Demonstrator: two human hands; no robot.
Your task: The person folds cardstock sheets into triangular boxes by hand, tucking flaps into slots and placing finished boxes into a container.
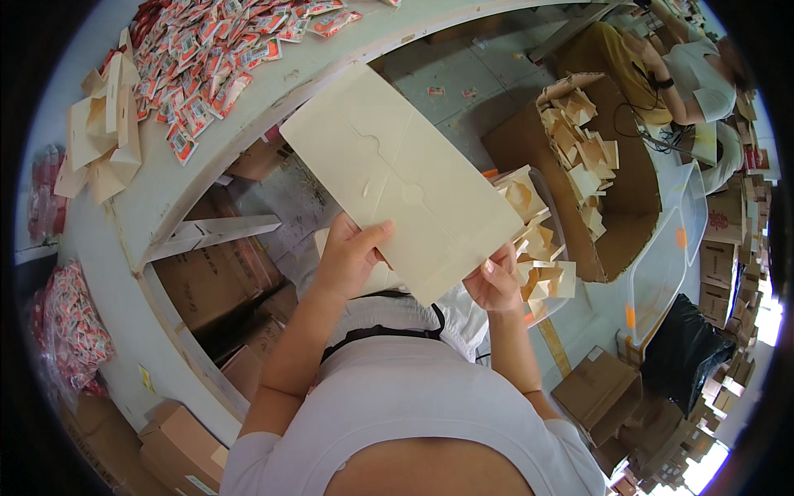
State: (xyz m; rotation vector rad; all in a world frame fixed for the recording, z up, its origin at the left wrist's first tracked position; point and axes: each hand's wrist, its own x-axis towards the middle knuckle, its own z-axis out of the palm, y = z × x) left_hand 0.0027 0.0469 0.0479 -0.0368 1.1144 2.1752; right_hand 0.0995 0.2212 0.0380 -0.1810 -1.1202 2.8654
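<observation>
A flat, cream-coloured folded carton blank with die-cut lines and a tab is held tilted above my lap. My left hand grips its lower left edge, thumb on top and fingers beneath. At its lower right corner, my right hand pinches the card between thumb and fingers. More flat cream card rests on my lap, mostly hidden under the blank and my left hand. To the right of my right hand, a clear plastic tub holds several folded cream card pieces.
A large open cardboard box contains more folded card pieces. On the white table lie a pile of small red-and-white sachets and folded card inserts. Another person sits at the upper right. A black plastic bag stands at right.
</observation>
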